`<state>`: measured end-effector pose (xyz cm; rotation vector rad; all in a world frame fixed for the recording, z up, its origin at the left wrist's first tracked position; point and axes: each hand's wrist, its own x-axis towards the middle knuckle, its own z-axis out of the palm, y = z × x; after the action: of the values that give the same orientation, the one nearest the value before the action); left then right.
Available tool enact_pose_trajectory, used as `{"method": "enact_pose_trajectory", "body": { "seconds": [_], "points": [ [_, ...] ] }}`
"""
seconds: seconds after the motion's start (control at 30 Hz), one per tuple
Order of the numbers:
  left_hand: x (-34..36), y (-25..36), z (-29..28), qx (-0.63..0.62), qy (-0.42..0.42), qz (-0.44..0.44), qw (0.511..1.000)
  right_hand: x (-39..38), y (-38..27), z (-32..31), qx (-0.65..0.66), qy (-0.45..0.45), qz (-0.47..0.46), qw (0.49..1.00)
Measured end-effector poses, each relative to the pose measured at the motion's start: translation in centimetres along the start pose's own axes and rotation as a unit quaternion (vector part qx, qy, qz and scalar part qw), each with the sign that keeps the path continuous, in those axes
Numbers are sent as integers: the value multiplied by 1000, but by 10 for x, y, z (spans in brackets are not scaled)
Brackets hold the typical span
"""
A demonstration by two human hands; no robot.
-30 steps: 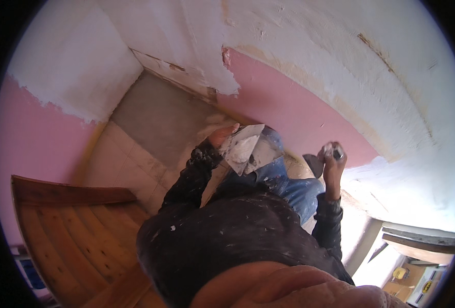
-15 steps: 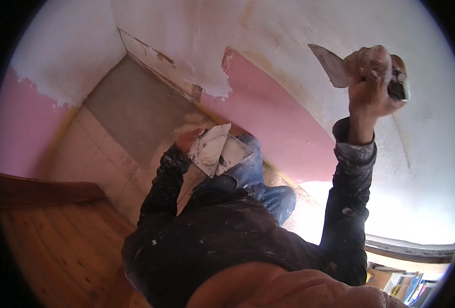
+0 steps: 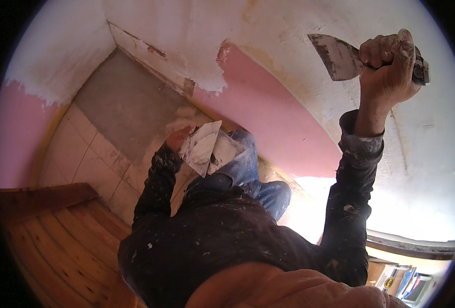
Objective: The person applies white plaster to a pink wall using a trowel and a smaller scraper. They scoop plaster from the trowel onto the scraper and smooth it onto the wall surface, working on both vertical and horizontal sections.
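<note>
My right hand (image 3: pixel 390 66) is raised at the upper right, wrapped round the handle of a putty knife (image 3: pixel 335 55). Its metal blade points left, close to the whitish wall, with pale smears on it. Lower down, near my knees, my left hand (image 3: pixel 181 137) is closed at the edge of a flat metal plastering blade (image 3: pixel 202 149) streaked with white filler. Beside that blade more white filler (image 3: pixel 225 152) shows against my jeans; what carries it is partly hidden. Most of the left fingers are hidden behind the blade.
The wall (image 3: pixel 289 36) is patchy white above a pink painted area (image 3: pixel 268 108). Floor tiles (image 3: pixel 91 154) and a grey floor patch (image 3: pixel 130 97) lie at left, with wooden boards (image 3: pixel 58 246) at lower left. Boxes and books (image 3: pixel 397 280) stand lower right.
My right hand has moved a little up and to the right with the putty knife, its blade now turned flatter to view. My left hand and its blade have shifted slightly left.
</note>
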<state>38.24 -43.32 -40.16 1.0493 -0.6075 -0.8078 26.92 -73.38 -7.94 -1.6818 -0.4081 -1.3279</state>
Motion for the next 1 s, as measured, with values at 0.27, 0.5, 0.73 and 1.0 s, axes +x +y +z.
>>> {"method": "enact_pose_trajectory", "body": {
  "seconds": [0.27,0.5,0.73,1.0],
  "points": [
    [5,-13,-16,-190,115,-181,958,-16,35,14,23,144,52,988],
    [2,-2,-9,-9,103,-96,990,5,39,32,68,-14,-67,995],
    [0,6,-2,-235,93,-198,947,-43,123,101,-67,-127,190,971],
    [4,-17,-19,-260,102,-249,927,-228,101,-39,-79,-171,448,874]
  ]
}}
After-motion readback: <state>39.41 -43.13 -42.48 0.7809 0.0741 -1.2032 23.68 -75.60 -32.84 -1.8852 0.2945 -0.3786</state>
